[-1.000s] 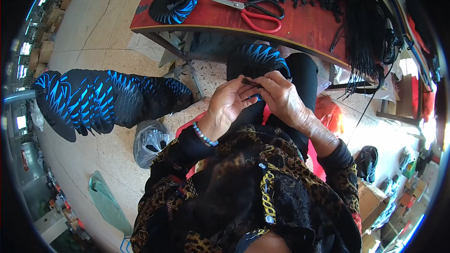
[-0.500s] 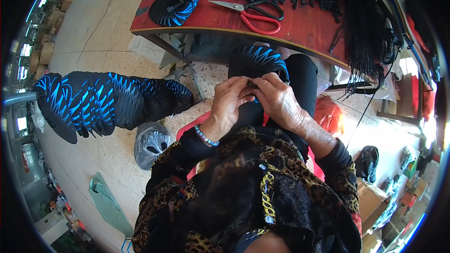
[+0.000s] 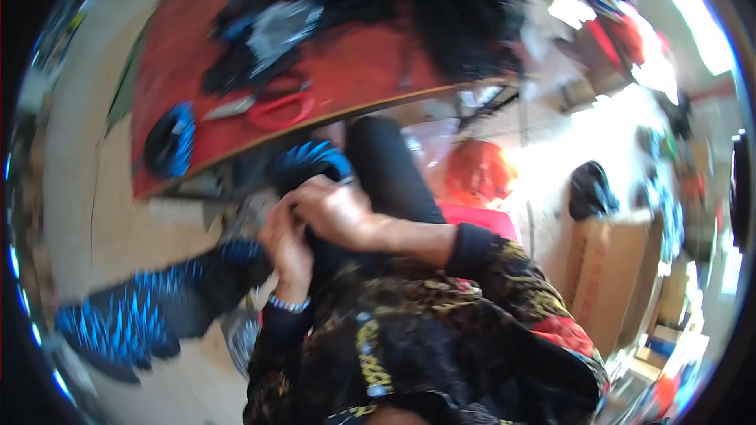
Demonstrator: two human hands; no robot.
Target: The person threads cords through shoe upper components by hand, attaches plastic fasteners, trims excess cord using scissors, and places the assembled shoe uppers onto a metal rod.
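My left hand (image 3: 285, 242), with a beaded bracelet at its wrist, and my right hand (image 3: 335, 208) meet in front of my lap. Their fingers are closed and pressed together at the tips; motion blur hides whatever is between them. Just beyond the fingers, over my leg, lies a curved black-and-blue patterned piece (image 3: 313, 161) that resembles a shoe upper. A similar piece (image 3: 172, 142) rests on the red table (image 3: 354, 59) near its left corner. Beside that one are red-and-black handled scissors (image 3: 279, 109).
Clear plastic (image 3: 285, 31) and piles of dark parts cover the table's far side. A long row of black-and-blue pieces (image 3: 150, 311) extends at lower left. An orange-red plastic bag (image 3: 479, 173), a black bag (image 3: 591, 189) and a cardboard box (image 3: 610, 279) stand at right.
The whole view has swung, so the table and scissors appear farther left and tilted. My hands stay together at the fingertips, with the right hand now more across the left.
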